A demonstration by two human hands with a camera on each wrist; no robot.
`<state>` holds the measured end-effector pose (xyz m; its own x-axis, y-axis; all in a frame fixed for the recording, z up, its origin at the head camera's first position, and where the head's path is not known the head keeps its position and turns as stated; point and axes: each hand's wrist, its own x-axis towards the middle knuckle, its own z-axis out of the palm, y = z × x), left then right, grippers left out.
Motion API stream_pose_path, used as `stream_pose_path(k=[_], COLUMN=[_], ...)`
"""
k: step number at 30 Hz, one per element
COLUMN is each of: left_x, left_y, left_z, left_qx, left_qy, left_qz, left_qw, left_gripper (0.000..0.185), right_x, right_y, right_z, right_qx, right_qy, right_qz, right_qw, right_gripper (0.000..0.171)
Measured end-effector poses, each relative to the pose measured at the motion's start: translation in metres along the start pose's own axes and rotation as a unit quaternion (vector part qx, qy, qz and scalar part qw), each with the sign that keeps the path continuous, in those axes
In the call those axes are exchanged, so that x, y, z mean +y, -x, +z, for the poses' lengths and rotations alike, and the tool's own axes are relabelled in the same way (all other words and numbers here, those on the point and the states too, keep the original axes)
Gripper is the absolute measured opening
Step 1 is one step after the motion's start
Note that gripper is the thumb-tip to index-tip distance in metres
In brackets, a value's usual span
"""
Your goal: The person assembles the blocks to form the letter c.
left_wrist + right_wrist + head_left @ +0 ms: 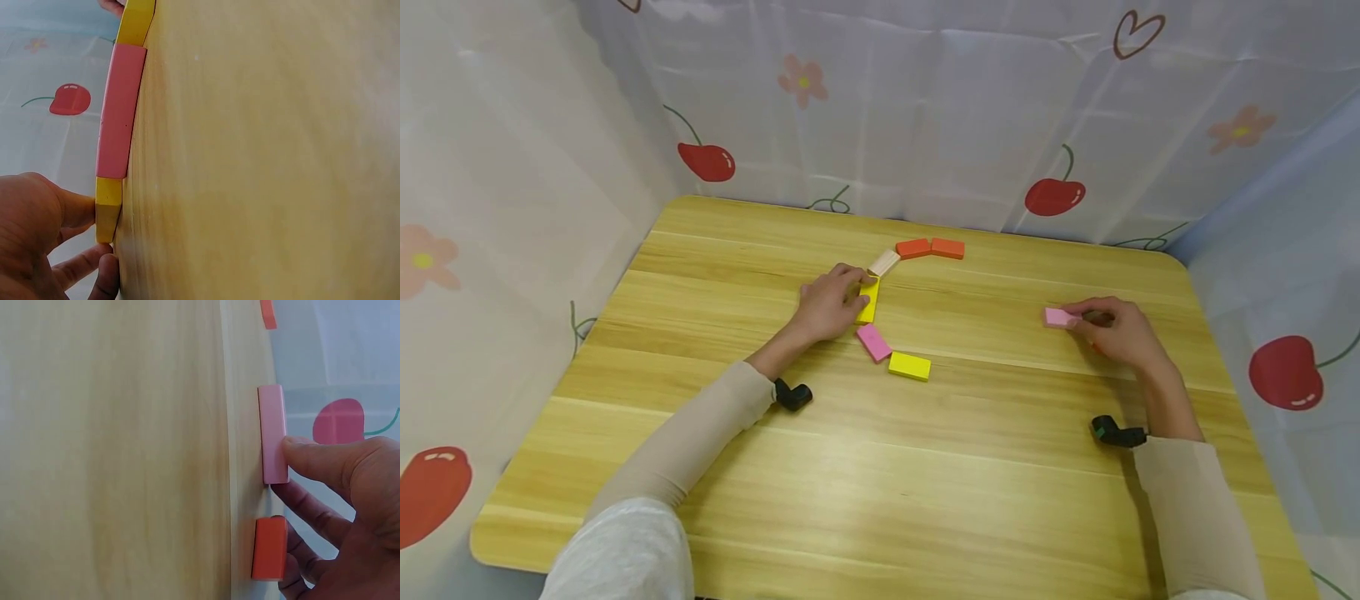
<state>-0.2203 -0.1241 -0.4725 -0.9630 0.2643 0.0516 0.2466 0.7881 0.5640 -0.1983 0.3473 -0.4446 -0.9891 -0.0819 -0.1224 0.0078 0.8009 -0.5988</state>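
Note:
With thumb and fingers at its two ends, my left hand (831, 305) holds a yellow block (869, 302) on the table. A pink block (873, 342) and another yellow block (910, 367) continue the curved row nearer me. Beyond my fingertips lie a pale wooden block (884, 263) and two orange-red blocks, one (913, 248) beside the other (948, 248). Over on the right, my right hand (1116, 332) pinches a second pink block (1060, 317) between thumb and fingers. In the right wrist view, a third orange-red block (270, 550) sits by the curled lower fingers, mostly hidden from the head view.
The wooden table (902, 492) has rounded corners. Curtains (910, 108) with cherries, flowers and hearts hang behind it and at both sides. A small black device sits on each wrist, one on the left (793, 395) and one on the right (1117, 432).

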Motion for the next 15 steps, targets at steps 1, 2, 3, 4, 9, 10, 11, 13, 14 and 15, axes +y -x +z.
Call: stream_pose_path(k=[1, 2, 3, 4, 9, 10, 11, 13, 14, 15], left_x=[0.000, 0.001, 0.001, 0.001, 0.002, 0.002, 0.002, 0.002, 0.002, 0.002], left_y=[0.000, 0.000, 0.001, 0.001, 0.001, 0.001, 0.001, 0.001, 0.001, 0.000], left_z=[0.000, -0.001, -0.001, -0.001, -0.002, -0.002, -0.002, -0.001, -0.001, -0.001], left_qx=[-0.001, -0.001, -0.002, -0.003, -0.003, -0.003, -0.003, -0.002, -0.003, -0.003], left_qy=[0.001, 0.002, 0.002, 0.001, 0.000, 0.000, 0.001, 0.001, 0.002, 0.002], left_qz=[-0.001, -0.002, -0.003, -0.003, -0.005, -0.005, -0.005, -0.005, -0.004, -0.004], left_qw=[1.0000, 1.0000, 1.0000, 1.0000, 1.0000, 1.0000, 1.0000, 1.0000, 1.0000, 1.0000], left_gripper=[0.032, 0.032, 0.032, 0.032, 0.032, 0.032, 0.032, 0.032, 0.032, 0.032], right_x=[-0.001, -0.002, -0.002, -0.002, -0.004, -0.005, -0.006, -0.008, -0.009, -0.011], right_y=[0.001, 0.001, 0.001, 0.001, 0.003, 0.004, 0.005, 0.006, 0.007, 0.008], right_z=[0.001, 0.001, 0.002, 0.003, 0.007, 0.008, 0.009, 0.010, 0.011, 0.012], right_qx=[-0.001, -0.002, -0.004, -0.004, -0.008, -0.008, -0.008, -0.007, -0.008, -0.008], right_qy=[-0.001, 0.001, 0.000, 0.001, -0.002, -0.002, -0.001, 0.001, 0.001, 0.003], right_qz=[-0.001, -0.002, -0.004, -0.005, -0.019, -0.021, -0.022, -0.024, -0.030, -0.033], right_qw=[1.000, 1.000, 1.000, 1.000, 1.000, 1.000, 1.000, 1.000, 1.000, 0.999], right_gripper=[0.038, 0.038, 0.038, 0.038, 0.035, 0.034, 0.034, 0.033, 0.032, 0.032])
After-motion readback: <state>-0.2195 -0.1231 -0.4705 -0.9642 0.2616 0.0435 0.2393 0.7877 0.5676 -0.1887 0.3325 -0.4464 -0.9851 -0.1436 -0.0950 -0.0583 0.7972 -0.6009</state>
